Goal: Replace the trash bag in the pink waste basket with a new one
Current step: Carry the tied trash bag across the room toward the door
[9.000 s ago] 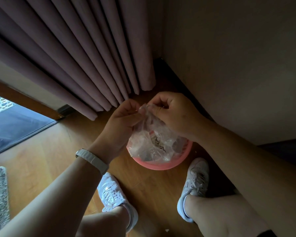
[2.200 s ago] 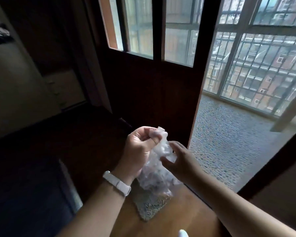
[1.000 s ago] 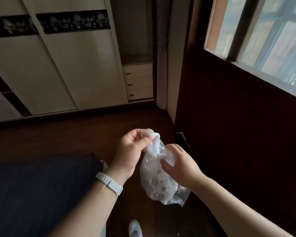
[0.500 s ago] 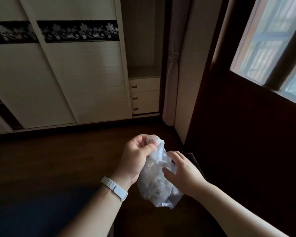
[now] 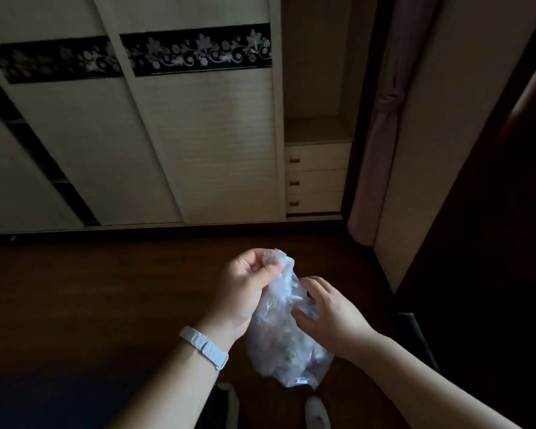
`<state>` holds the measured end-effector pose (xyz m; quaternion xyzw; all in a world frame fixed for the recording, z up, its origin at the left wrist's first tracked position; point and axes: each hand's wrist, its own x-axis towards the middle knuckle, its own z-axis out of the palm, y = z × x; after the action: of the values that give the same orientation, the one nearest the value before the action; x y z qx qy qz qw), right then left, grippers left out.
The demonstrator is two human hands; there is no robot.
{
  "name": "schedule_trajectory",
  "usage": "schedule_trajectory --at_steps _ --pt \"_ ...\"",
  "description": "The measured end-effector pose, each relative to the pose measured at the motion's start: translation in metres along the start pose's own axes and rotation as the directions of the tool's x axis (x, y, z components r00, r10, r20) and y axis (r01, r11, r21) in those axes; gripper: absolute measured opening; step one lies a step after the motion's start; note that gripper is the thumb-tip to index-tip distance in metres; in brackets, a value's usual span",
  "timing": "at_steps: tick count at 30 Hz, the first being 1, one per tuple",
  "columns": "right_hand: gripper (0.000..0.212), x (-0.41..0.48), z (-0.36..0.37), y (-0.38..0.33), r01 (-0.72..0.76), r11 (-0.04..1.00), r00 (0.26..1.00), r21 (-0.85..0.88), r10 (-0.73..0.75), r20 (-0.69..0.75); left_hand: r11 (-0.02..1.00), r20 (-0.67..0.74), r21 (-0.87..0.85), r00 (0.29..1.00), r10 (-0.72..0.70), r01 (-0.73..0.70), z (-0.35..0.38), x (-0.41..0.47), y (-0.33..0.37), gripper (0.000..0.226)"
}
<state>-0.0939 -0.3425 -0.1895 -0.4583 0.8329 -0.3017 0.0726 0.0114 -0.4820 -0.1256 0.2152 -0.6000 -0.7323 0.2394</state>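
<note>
Since half a second ago the view has swung left: the window has passed out of frame and the wardrobe (image 5: 198,134) now spans the background, while both hands keep their hold on the trash bag (image 5: 287,345). The bag, clear, crumpled and partly filled, hangs in front of the wardrobe, above the dark wooden floor (image 5: 106,289) at its foot. The left hand (image 5: 245,289), with a pale wristband (image 5: 203,346), pinches the gathered top of the bag between thumb and curled fingers. The right hand (image 5: 328,311) grips the bag's side, fingers curled over it and thumb pressed in below. Three drawers (image 5: 316,181) sit at the wardrobe's right end; a tied curtain (image 5: 381,134) hangs just right of them.
</note>
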Motion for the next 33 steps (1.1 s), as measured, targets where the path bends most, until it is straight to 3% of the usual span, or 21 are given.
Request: schedule_trajectory --at_steps 6,17,26,33 --pt "0.058 0.129 -0.006 0.028 0.087 0.995 0.993 0.04 -0.09 0.079 0.997 -0.145 -0.054 0.987 -0.068 0.061 -0.006 0.105 0.005 0.008" --pt "0.058 0.33 0.013 0.026 0.231 0.97 0.96 0.069 -0.239 0.146 0.999 -0.296 -0.031 0.955 0.026 -0.037 -0.062 0.268 0.039 0.009" --pt "0.053 0.503 0.084 -0.013 0.307 0.951 0.917 0.021 -0.302 0.262 0.99 -0.345 -0.127 0.938 0.011 -0.059 -0.185 0.407 0.042 0.017" --pt "0.055 0.638 0.133 -0.075 0.368 0.93 0.885 0.019 -0.356 0.298 0.978 -0.39 -0.185 0.921 0.018 -0.098 -0.292 0.496 0.084 0.02"
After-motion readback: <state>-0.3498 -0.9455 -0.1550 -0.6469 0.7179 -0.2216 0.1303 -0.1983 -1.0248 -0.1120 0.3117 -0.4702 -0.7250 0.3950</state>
